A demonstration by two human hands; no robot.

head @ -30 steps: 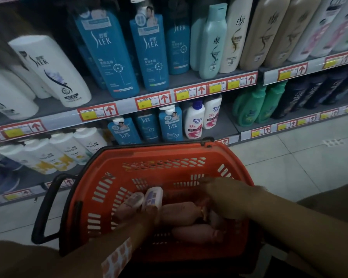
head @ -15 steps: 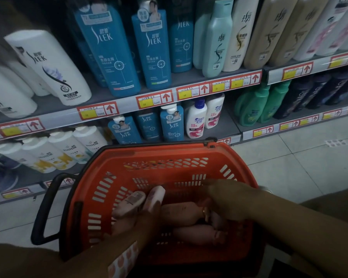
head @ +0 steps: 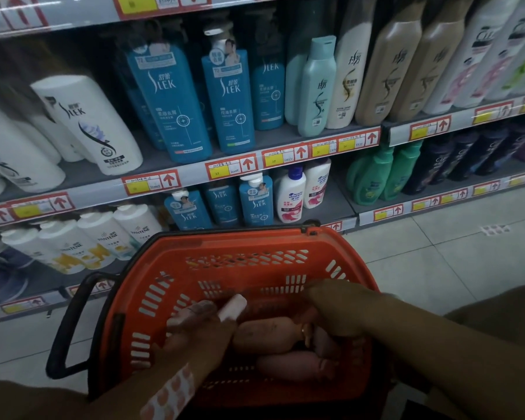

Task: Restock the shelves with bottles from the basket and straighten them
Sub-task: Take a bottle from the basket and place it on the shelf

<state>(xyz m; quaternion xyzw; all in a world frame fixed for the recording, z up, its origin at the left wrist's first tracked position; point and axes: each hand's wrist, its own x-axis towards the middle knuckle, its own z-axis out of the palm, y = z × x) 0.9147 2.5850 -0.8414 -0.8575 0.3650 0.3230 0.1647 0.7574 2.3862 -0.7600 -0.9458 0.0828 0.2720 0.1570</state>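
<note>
Lying inside the orange slotted plastic basket (head: 340, 256) are pale pink plastic bottles (head: 285, 363); one white-capped bottle (head: 205, 310) is gripped by the left hand (head: 203, 331); another bottle's neck is pinched by the right hand (head: 337, 310); stocked grey shelves (head: 194, 174) stand behind the basket.

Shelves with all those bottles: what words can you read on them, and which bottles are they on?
"SLEK": tall blue bottles, small blue bottles and the tilted white bottle.
"PANTENE": white bottles on the low shelf.
"72": tag on a blue bottle.
Price tags, head-and-shoulders-style bottle, beige bottles and pink basket bottles: too blurred to read.
</note>
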